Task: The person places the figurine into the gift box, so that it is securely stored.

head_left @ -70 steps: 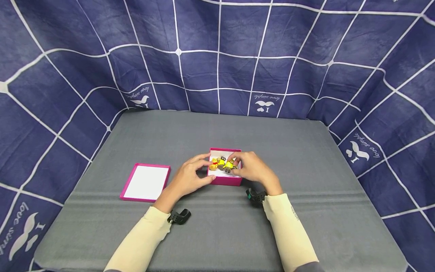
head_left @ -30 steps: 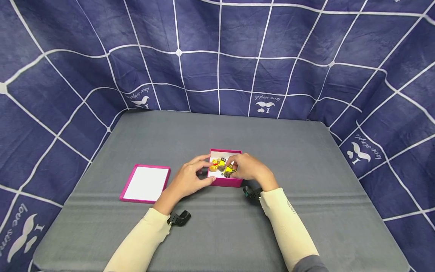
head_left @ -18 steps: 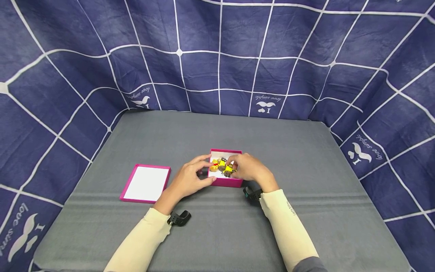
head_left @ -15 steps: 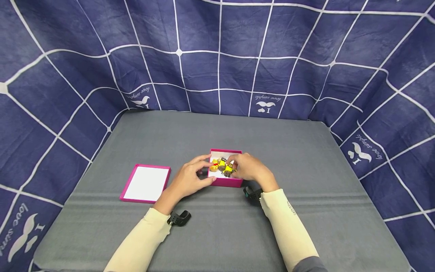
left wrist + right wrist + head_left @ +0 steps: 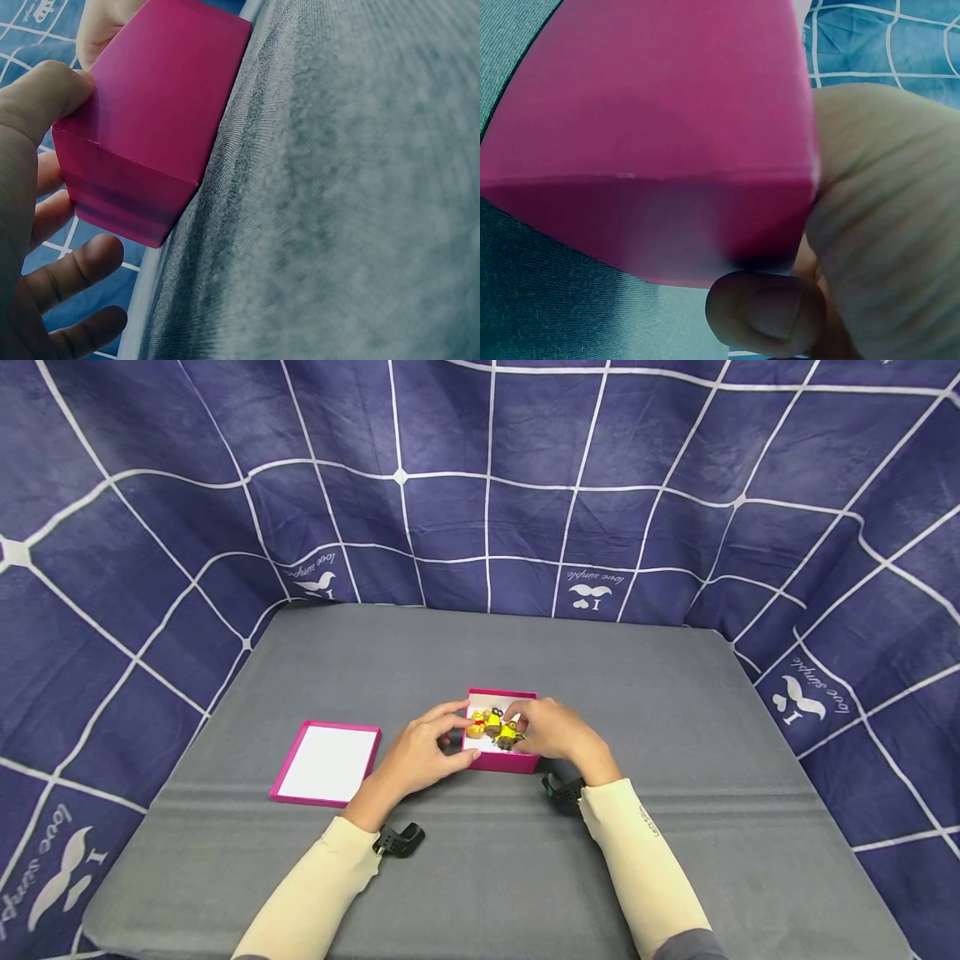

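Well behind box [image 5: 504, 762], "love simple" curtain [image 5: 525, 518]

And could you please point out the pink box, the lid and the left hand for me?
Pink box [image 5: 503, 763]: head view, on its front wall.
Lid [image 5: 326, 763]: head view, on its white inner face.
Left hand [image 5: 423, 748]: head view, on the back of the hand.

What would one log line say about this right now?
left hand: touching pink box | right hand: pinching front yellow figure inside | also inside: rear yellow figure, red-and-yellow figure | lid: off, on grey table
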Action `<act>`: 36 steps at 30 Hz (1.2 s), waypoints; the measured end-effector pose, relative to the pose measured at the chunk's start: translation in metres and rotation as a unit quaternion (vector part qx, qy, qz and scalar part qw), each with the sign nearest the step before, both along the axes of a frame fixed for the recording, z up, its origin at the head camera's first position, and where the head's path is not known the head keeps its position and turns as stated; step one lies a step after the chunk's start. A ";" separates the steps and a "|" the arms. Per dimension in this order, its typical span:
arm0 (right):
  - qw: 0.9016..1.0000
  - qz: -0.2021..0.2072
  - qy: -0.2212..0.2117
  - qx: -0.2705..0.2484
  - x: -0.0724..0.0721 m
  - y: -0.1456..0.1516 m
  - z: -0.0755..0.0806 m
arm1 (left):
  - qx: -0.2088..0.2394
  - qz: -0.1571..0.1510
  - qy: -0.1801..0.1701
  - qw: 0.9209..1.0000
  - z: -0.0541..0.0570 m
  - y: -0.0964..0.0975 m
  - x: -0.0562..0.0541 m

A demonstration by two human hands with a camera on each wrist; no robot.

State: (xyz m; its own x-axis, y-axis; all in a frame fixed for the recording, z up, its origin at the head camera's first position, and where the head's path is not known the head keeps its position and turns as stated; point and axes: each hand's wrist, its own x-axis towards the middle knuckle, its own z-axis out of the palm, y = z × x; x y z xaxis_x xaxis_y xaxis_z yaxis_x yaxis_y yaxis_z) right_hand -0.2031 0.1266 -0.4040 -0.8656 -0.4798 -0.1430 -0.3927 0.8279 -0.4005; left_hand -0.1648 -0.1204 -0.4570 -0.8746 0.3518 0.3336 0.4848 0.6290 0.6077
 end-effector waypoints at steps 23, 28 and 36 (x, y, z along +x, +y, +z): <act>1.000 -0.001 0.010 -0.026 0.003 0.004 0.002 | 0.008 -0.008 0.011 1.000 -0.002 0.001 -0.002; 0.999 0.002 0.021 -0.035 0.004 0.004 0.004 | 0.012 -0.012 0.018 1.000 -0.002 0.001 -0.002; 0.999 0.008 0.033 -0.042 0.008 0.004 0.008 | 0.010 -0.016 0.017 1.000 -0.001 0.000 -0.001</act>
